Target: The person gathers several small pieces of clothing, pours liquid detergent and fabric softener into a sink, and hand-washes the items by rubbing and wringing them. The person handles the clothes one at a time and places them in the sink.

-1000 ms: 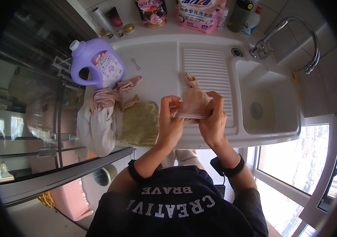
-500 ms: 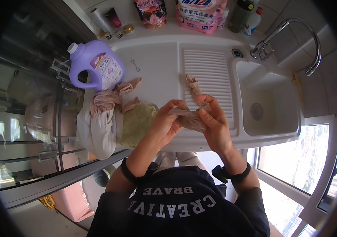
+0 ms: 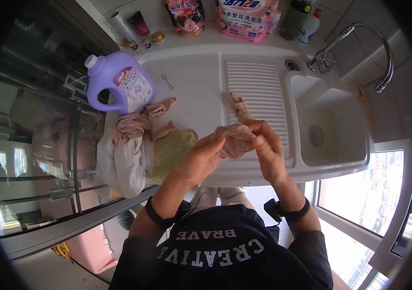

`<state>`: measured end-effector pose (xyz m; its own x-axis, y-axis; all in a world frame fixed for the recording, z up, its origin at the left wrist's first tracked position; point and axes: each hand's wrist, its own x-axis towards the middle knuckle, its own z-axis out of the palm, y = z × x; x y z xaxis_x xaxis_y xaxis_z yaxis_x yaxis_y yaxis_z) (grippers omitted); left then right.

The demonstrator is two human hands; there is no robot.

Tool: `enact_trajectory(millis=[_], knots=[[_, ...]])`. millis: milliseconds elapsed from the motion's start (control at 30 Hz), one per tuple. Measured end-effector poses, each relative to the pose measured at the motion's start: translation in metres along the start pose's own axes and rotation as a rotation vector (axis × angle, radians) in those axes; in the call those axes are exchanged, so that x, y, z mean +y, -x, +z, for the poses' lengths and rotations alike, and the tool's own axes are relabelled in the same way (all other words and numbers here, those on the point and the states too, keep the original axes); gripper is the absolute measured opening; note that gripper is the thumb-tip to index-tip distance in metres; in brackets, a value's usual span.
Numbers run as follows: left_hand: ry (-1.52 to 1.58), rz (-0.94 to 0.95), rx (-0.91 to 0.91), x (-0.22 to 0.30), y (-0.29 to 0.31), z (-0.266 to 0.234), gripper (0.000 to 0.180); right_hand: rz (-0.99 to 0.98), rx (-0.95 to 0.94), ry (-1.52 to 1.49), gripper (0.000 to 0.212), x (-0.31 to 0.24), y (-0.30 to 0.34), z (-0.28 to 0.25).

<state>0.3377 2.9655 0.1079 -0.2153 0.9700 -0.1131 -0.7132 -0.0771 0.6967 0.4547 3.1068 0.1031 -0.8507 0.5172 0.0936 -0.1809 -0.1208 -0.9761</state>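
Between my hands is a piece of thin pinkish-beige, stocking-like fabric (image 3: 235, 137), bunched and rounded, held above the front of the white washing counter. My left hand (image 3: 198, 162) grips it from the left; its fingers are mostly covered by the cloth and the thumb lies along its near side. At the other side, my right hand (image 3: 269, 150) pinches the fabric's edge between thumb and fingers. A crumpled beige strip (image 3: 238, 105) of similar cloth lies on the ribbed washboard (image 3: 259, 87) just beyond; whether it joins the held piece is hidden by my hands.
To the left stands a purple detergent jug (image 3: 121, 82), beside pink garments (image 3: 131, 126), white cloth (image 3: 121, 164) and a greenish cloth (image 3: 172, 152). A small wire clip (image 3: 168, 82) lies on the counter. The basin (image 3: 331, 130) and curved faucet (image 3: 385, 63) are right. Pouches (image 3: 244, 19) and bottles line the back.
The held fabric has gone from a flat, stretched fold to a rounder, opened-out bunch. My left fingers have moved under or into it, while the right hand still pinches its edge.
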Motion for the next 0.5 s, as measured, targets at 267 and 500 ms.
enact_trajectory(millis=[267, 500], knots=[[0.069, 0.152, 0.362, 0.002, 0.011, -0.011, 0.026, 0.127, 0.347, -0.279, 0.009, -0.021, -0.031, -0.051], [0.009, 0.306, 0.340, 0.015, 0.020, -0.020, 0.007, -0.081, 0.411, -0.373, 0.008, -0.043, -0.044, -0.075]])
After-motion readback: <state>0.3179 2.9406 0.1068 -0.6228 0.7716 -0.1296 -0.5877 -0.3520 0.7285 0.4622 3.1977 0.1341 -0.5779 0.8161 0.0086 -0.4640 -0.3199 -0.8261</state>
